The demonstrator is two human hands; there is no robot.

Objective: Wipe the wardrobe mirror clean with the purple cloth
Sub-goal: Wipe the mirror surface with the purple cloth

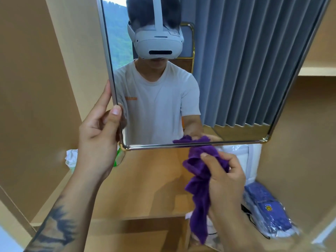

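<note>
Steady with left hand [99,135], thumb and fingers pinching the mirror [200,79] by its left frame near the bottom corner. Bunched in right hand [224,176], curled tight round it: cloth [198,180], just under the bottom edge (not on glass yet). Best flattened first, then swept upward. Open glass above; wardrobe [291,160] panel close on right.

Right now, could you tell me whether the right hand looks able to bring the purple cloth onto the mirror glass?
Probably yes: the right hand grips the purple cloth just below the mirror, with nothing between them.
</note>
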